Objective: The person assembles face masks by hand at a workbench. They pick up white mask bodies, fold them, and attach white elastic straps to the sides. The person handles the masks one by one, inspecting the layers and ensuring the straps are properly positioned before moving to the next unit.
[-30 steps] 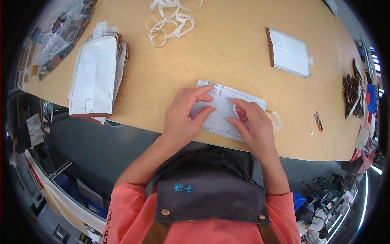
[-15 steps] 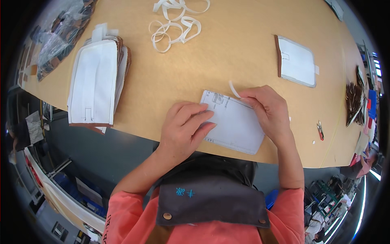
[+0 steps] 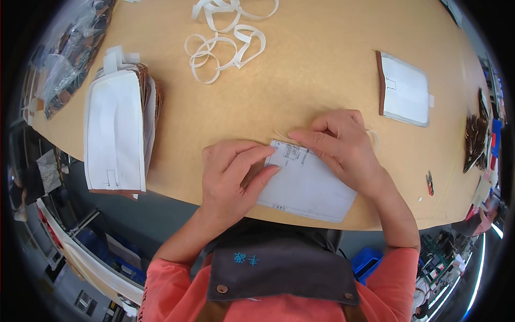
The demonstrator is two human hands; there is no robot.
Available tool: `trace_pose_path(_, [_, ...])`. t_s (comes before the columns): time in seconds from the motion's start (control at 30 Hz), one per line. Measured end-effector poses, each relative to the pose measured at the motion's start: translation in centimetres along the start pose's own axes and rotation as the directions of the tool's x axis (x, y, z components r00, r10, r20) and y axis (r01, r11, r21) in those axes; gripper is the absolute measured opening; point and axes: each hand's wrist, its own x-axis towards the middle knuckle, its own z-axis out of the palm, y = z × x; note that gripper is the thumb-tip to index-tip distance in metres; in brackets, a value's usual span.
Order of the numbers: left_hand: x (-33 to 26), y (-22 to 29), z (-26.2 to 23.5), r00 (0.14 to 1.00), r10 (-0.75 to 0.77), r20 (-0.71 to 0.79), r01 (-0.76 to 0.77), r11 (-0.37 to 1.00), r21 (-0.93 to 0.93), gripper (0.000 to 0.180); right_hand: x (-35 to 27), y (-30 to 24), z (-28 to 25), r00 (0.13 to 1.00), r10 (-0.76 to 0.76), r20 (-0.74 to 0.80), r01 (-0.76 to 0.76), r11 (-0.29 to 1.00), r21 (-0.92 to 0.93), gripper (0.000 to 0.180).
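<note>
A white panel (image 3: pixel 308 185) with printed lines and a patterned block near its upper left corner lies at the table's near edge. At its left edge my left hand (image 3: pixel 230 174) is curled, its fingertips and thumb closed on the panel. Over the panel's upper edge, my right hand (image 3: pixel 343 153) pinches a narrow white strip (image 3: pixel 283 136). The strip's tip sticks out left of the fingertips along that edge, while a pale loop of it shows beyond the back of the hand. My right fingers hide the panel's upper right part.
Left of my hands stands a stack of white, brown-edged pieces (image 3: pixel 113 134). Loose white tape (image 3: pixel 236 45) lies coiled at the far side. To the right are a single brown-edged piece (image 3: pixel 406 91), red-handled thread snips (image 3: pixel 429 183) and a brown bundle (image 3: pixel 476 134). Plastic-wrapped goods (image 3: pixel 75 59) sit far left.
My right hand has moved left along the panel's upper edge, turning the strip from sticking up to lying along that edge. The left hand stays at the left edge. The whole view has shifted slightly.
</note>
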Motion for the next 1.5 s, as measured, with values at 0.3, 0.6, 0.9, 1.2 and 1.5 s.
trace_pose_path(0.3, [0.4, 0.0, -0.1, 0.999, -0.019, 0.029, 0.019, 1.000, -0.007, 0.038, 0.3, -0.2, 0.4, 1.000, -0.004, -0.019, 0.004, 1.000, -0.001, 0.042])
trace_pose_path(0.6, [0.8, 0.2, -0.6, 0.989, -0.126, 0.075, 0.129, 0.991, -0.028, 0.051, 0.3, 0.3, 0.1, 0.999, -0.029, -0.012, 0.030, 0.999, 0.035, 0.044])
trace_pose_path(0.9, [2.9, -0.9, -1.7, 0.971, -0.052, 0.235, 0.050, 0.999, 0.016, 0.056, 0.6, 0.7, -0.4, 0.998, -0.014, 0.054, 0.008, 0.993, 0.119, 0.042])
trace_pose_path(1.2, [3.9, -0.4, -2.2, 0.944, -0.078, 0.320, 0.071, 0.997, 0.035, 0.051, 0.7, 0.7, -0.5, 0.997, -0.001, 0.076, -0.011, 0.988, 0.152, 0.039])
trace_pose_path(1.5, [4.2, -0.6, -2.1, 0.940, -0.088, 0.329, 0.089, 0.996, 0.010, 0.048, 0.7, 0.7, -0.5, 0.993, 0.013, 0.117, -0.031, 0.988, 0.153, 0.040])
